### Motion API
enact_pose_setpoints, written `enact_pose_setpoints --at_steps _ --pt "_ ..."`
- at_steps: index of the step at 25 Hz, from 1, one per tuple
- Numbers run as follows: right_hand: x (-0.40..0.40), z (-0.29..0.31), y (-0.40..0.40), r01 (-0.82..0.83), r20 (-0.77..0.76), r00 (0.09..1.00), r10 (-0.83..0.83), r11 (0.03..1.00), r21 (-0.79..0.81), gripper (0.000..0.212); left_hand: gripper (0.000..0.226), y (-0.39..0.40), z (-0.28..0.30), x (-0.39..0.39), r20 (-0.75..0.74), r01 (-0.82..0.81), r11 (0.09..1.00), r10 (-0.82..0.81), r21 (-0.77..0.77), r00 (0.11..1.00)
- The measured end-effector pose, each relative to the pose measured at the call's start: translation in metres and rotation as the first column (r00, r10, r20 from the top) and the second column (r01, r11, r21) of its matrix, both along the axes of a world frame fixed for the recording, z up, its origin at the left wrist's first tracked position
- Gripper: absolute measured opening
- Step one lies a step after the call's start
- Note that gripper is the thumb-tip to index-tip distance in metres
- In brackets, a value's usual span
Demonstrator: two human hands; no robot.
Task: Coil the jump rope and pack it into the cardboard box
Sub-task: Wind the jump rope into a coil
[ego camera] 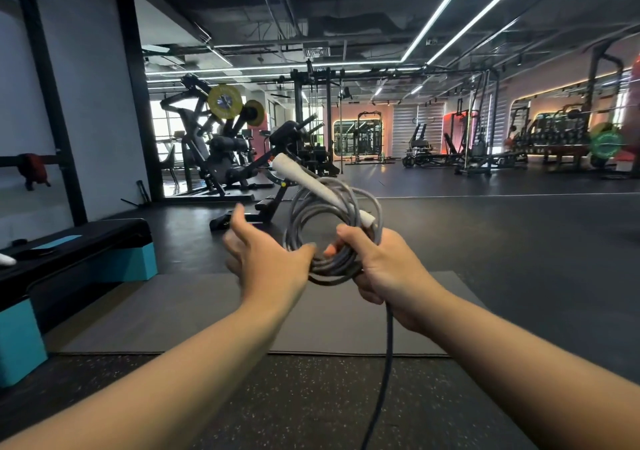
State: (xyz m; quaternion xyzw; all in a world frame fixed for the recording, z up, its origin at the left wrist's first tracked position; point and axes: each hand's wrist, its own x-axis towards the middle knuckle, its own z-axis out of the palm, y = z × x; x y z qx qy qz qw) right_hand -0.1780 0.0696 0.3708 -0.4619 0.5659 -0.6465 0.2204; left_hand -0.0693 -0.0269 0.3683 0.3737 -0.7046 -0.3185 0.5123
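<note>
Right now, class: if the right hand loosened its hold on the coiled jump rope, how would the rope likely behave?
The jump rope looks floppy, so its loops would probably spring apart. The white handle sticking up could tip the bundle over. The tail hanging below the right hand would likely swing.

**Layout of hands, rope and floor**

Centre: coiled jump rope [329,228], gripped at 5 o'clock by the right hand [388,269]; handle [311,179] slanting across the coil toward 11 o'clock; free strand hanging to 6 o'clock. Left hand [266,259] spread at the coil's 9 o'clock, thumb touching it. Below both: floor mat [180,311]. At 9 o'clock: step platform [79,252]. At 12 o'clock, behind: weight machines [221,138].
</note>
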Motion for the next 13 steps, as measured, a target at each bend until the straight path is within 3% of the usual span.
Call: enact_pose_setpoints --at_steps 1,2,3,4,5,6,8,9,11,13 --pt "-0.003 0.005 0.005 -0.005 -0.122 0.993 0.011 0.999 0.049 0.033 0.109 -0.002 0.008 0.010 0.083 -0.043 0.952 0.071 -0.303 0.994" --pt "-0.007 0.010 0.010 -0.008 -0.252 0.967 0.033 0.995 0.098 0.032 0.118 -0.005 0.019 0.016 0.211 0.014 0.802 0.140 -0.597 0.968" --pt "-0.010 0.015 0.012 -0.005 -0.378 0.924 0.061 0.989 0.147 0.030 0.119 -0.005 0.033 0.018 0.366 0.160 0.614 0.226 -0.773 0.903" --pt "-0.013 0.019 0.015 0.008 -0.486 0.869 0.092 0.980 0.199 0.029 0.113 -0.002 0.049 0.017 0.528 0.346 0.501 0.286 -0.794 0.799" --pt "-0.015 0.023 0.015 0.022 -0.566 0.814 0.127 0.968 0.249 0.028 0.102 0.000 0.062 0.012 0.683 0.505 0.501 0.281 -0.703 0.674" --pt "-0.018 0.026 0.016 0.028 -0.615 0.772 0.162 0.957 0.287 0.026 0.088 0.003 0.074 0.006 0.817 0.609 0.577 0.199 -0.544 0.542" --pt "-0.021 0.031 0.018 0.012 -0.643 0.734 0.219 0.943 0.334 0.021 0.057 0.000 0.090 -0.004 0.934 0.692 0.701 -0.107 -0.172 0.341" --pt "-0.023 0.034 0.019 0.005 -0.641 0.731 0.232 0.939 0.345 0.019 0.048 -0.002 0.093 -0.006 0.911 0.702 0.712 -0.289 -0.001 0.294" --pt "-0.028 0.040 0.024 -0.007 -0.623 0.743 0.244 0.934 0.357 0.016 0.037 -0.003 0.091 -0.004 0.745 0.717 0.643 -0.610 0.269 0.268" --pt "-0.034 0.045 0.029 -0.045 -0.604 0.745 0.283 0.925 0.378 0.012 0.033 -0.002 0.089 -0.001 0.619 0.726 0.561 -0.748 0.397 0.240"
